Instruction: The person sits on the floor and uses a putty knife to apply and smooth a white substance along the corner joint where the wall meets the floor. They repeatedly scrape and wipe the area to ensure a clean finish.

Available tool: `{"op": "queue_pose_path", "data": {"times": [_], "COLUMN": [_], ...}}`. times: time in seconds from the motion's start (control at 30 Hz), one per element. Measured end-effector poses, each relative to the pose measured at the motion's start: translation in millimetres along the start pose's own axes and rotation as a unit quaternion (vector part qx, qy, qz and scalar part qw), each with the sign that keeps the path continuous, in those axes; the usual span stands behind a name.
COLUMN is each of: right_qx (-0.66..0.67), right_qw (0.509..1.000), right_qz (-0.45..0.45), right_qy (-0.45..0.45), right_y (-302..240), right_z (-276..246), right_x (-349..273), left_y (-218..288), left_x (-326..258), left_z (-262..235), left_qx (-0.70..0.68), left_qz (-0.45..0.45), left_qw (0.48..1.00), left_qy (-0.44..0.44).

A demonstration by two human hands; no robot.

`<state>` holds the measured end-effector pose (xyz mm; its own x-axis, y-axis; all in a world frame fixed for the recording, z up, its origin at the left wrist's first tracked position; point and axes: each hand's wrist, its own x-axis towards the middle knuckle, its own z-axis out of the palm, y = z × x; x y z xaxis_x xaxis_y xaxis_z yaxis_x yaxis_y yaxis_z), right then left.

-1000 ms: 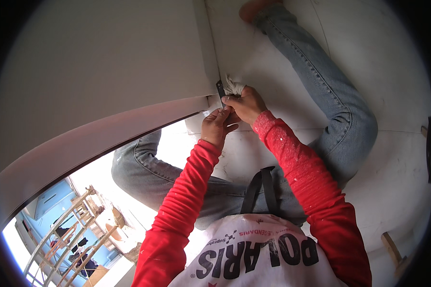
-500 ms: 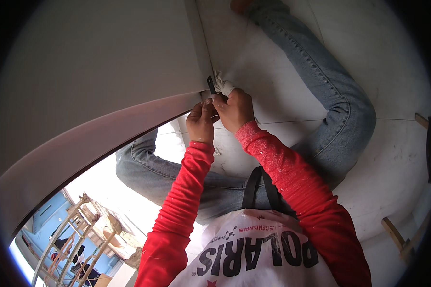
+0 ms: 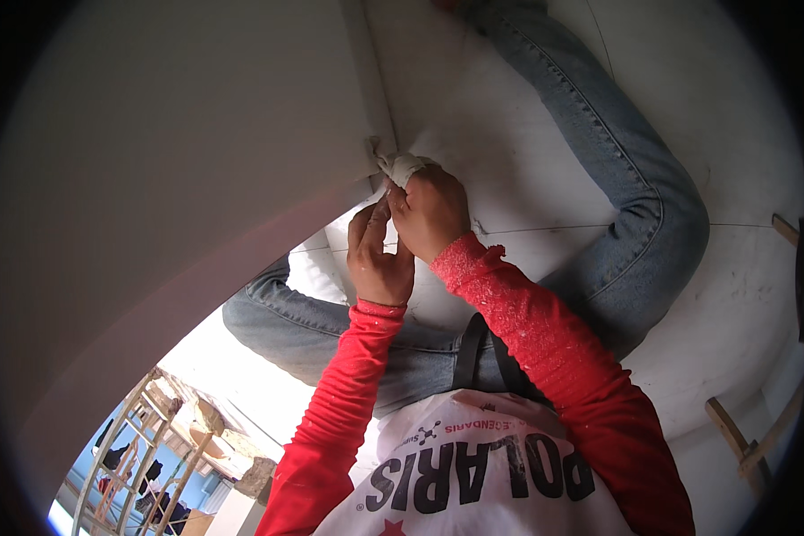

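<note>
Both hands work close together at the lower corner of a white wall panel [image 3: 196, 179], where its vertical edge meets a curved white ledge. The right hand [image 3: 433, 210] is closed around a small wad of white cloth [image 3: 402, 165], pressing it up against the corner seam; the cloth sits directly above and just ahead of the knuckles, touching the panel edge. The left hand [image 3: 377, 255] lies just beside and slightly below the right, its fingers loosely curled and its fingertips raised toward the same spot; whether it grips anything of its own I cannot tell, since the right hand covers that part. So the right hand is the nearer one to the seam, and the seam's long axis runs up and away from the hands toward the top of the view. Red sleeves [image 3: 545, 339] dusted with white specks come in from below. The person sits on a white tiled floor [image 3: 732, 295] in blue jeans [image 3: 634, 196], one leg stretched out to the right. Wooden sticks [image 3: 732, 438] lie at the lower right, and a wooden scaffold frame [image 3: 143, 447] shows far below at the lower left. No containers are in sight.
</note>
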<state>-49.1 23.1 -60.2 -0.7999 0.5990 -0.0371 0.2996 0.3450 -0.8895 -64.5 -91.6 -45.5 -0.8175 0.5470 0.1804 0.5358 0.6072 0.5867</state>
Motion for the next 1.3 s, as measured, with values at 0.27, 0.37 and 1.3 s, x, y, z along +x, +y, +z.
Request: {"op": "queue_pose_path", "data": {"times": [0.27,0.37,1.3], "right_qx": [-0.022,-0.005,-0.020], "right_qw": [0.998,0.997,0.993], "right_qz": [0.026,0.051,0.091], "right_qy": [-0.045,-0.058,-0.075], "right_y": [1.1,3.7,15.9], "right_z": [-2.5,-2.9,2.7], "right_x": [14.0,16.1,20.0], "left_y": [-10.5,-10.7,-27.3], "left_x": [10.7,13.9,9.5], "left_z": [7.4,10.3,34.4], "left_qx": [-0.003,-0.005,0.019], "left_qz": [-0.044,-0.040,-0.016], "left_qw": [0.999,0.999,1.000], "left_qy": [-0.015,0.002,0.009]}}
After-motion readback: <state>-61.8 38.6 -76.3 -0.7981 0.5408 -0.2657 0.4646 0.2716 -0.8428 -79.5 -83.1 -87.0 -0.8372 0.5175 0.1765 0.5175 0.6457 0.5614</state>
